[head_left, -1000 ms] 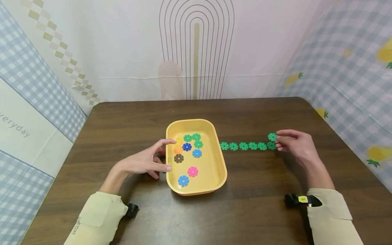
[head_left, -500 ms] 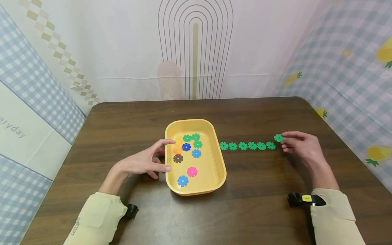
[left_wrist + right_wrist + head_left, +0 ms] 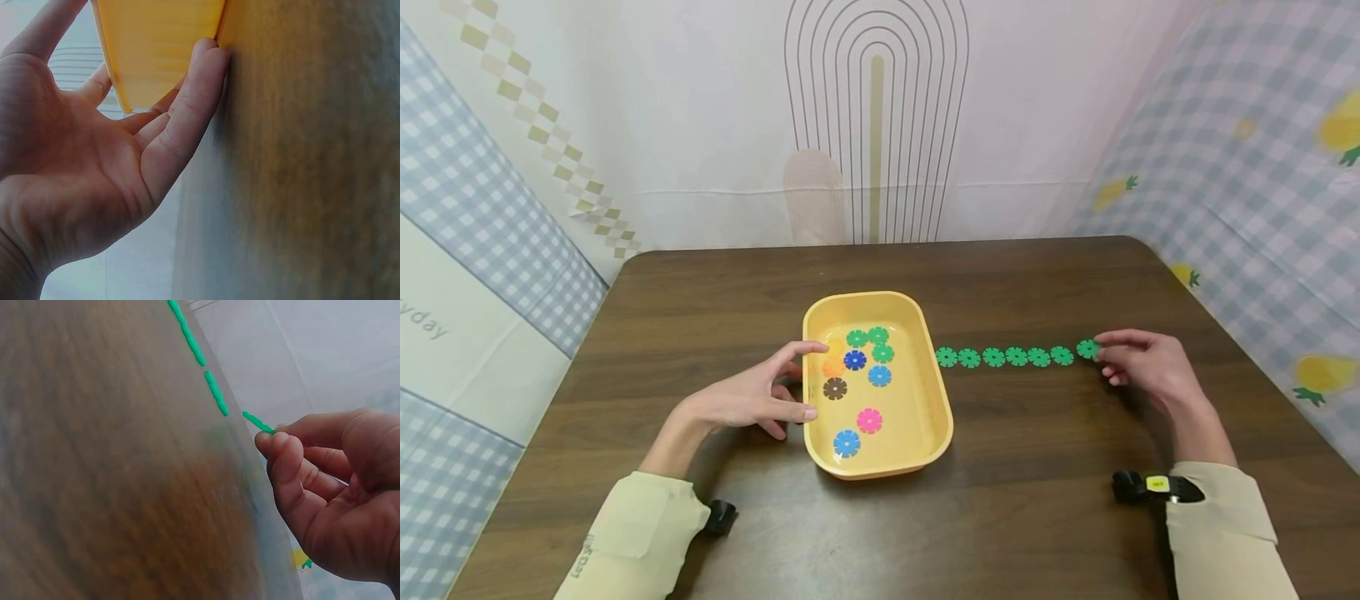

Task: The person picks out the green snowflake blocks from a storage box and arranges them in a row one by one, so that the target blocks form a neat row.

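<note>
My left hand (image 3: 741, 392) holds the left side of a yellow plastic tray (image 3: 936, 400). Its thumb and index finger reach over the rim, while other fingers touch the outer wall (image 3: 156, 44). At the right, my right hand (image 3: 1150, 367) pinches a green notched snowflake disc (image 3: 1087, 349) between thumb and index finger. In the right wrist view this pinched disc (image 3: 257, 422) is tilted and raised off the table. A straight row of several green discs (image 3: 1017, 357) lies flat from the tray to just left of it, with a small gap before the held one.
Inside the tray lie loose discs: several green ones (image 3: 877, 335), a dark blue (image 3: 854, 360), a brown (image 3: 835, 388), a pink (image 3: 869, 421), light blue (image 3: 847, 443) and orange ones (image 3: 833, 367). The brown wooden table (image 3: 1015, 500) meets a patterned cloth (image 3: 722, 150) behind.
My right hand has moved right and slightly toward me, bringing the pinched disc from above the row's last disc to beyond its right end. The left hand and tray stay put.
</note>
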### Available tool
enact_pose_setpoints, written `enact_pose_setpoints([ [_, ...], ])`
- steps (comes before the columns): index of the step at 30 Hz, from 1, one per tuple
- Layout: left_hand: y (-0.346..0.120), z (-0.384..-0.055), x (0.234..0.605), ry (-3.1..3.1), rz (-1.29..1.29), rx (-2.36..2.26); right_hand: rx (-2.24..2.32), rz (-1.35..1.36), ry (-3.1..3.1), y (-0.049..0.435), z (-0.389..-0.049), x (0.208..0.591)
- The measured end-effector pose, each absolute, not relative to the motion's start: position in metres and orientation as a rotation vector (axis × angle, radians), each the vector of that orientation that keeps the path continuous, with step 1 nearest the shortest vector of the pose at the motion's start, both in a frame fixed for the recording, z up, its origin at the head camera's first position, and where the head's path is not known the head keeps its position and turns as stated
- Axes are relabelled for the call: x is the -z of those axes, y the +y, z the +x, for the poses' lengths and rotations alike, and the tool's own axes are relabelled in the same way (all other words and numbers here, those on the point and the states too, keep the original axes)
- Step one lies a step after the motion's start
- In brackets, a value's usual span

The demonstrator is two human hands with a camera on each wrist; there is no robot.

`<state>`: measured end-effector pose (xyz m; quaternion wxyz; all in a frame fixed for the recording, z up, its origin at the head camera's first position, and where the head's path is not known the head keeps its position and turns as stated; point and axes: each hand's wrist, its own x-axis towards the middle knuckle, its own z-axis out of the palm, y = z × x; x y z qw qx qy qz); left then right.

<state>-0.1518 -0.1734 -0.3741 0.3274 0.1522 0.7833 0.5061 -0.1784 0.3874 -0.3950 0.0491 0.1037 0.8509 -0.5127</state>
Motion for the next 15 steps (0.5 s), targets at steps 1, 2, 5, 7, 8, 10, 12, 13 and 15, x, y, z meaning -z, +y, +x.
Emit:
enact_pose_setpoints([
  [1,-0.1734,-0.1519,0.3743,2.051,0.398,-1.325,1.551,0.313,2.596,0.3875,-0.1785,0.3954],
  [2,-0.1735,-0.152,0.3744,2.052,0.397,-1.324,1.545,0.307,2.597,0.3874,-0.1785,0.3957],
  [5,-0.1736,-0.1522,0.3747,2.052,0.397,-1.324,1.53,0.29,2.595,0.3873,-0.1785,0.3971],
  [7,-0.1736,-0.1522,0.3748,2.052,0.399,-1.324,1.506,0.28,2.603,0.3875,-0.1784,0.3983],
  [8,-0.1736,-0.1522,0.3748,2.052,0.4,-1.325,1.491,0.275,2.611,0.3878,-0.1784,0.3989],
  [10,-0.1737,-0.1523,0.3747,2.051,0.403,-1.326,1.46,0.271,2.629,0.3884,-0.1783,0.4001],
  [12,-0.1738,-0.1523,0.3747,2.052,0.405,-1.325,1.441,0.267,2.644,0.3885,-0.1783,0.4007],
  [13,-0.1738,-0.1524,0.3747,2.053,0.406,-1.325,1.437,0.266,2.649,0.3886,-0.1783,0.401],
  [15,-0.1738,-0.1524,0.3747,2.054,0.405,-1.324,1.435,0.267,2.652,0.3884,-0.1785,0.4011],
])
